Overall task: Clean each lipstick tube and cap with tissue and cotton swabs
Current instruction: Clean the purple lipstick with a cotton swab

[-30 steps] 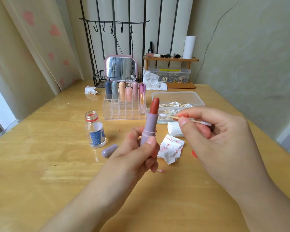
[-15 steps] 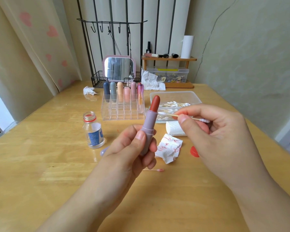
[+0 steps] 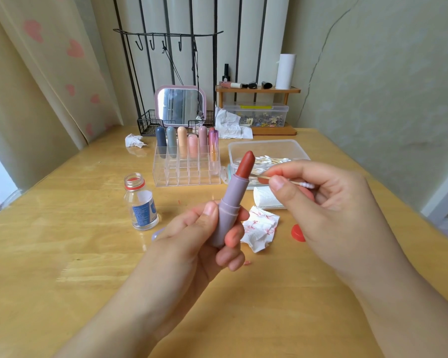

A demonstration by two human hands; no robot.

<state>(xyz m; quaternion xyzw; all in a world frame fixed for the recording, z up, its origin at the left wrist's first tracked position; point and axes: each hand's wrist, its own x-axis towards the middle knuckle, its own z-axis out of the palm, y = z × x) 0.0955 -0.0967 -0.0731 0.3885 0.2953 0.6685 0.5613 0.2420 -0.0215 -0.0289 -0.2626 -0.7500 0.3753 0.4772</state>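
My left hand [image 3: 204, 236] grips a lilac lipstick tube [image 3: 230, 202] upright, its red-brown stick wound out at the top. My right hand [image 3: 318, 202] pinches a cotton swab [image 3: 304, 184] and holds one end against the tube's rim just below the stick. The tube's lilac cap [image 3: 157, 232] lies on the table, mostly hidden behind my left hand. A crumpled tissue [image 3: 259, 228] with red smears lies under the hands, and a used swab tip [image 3: 246, 262] shows beside my left fingers.
A clear organiser [image 3: 186, 171] holds several capped lipsticks. An open small bottle [image 3: 140, 202] stands at the left, its red lid [image 3: 296, 231] at the right. A clear box of swabs [image 3: 267, 153], folded tissue [image 3: 265, 198], a mirror [image 3: 181, 105] and a wooden shelf [image 3: 256, 90] stand behind.
The swab's tip has moved from beside the stick down to the tube's rim. My left hand has turned the tube a little in its grip.
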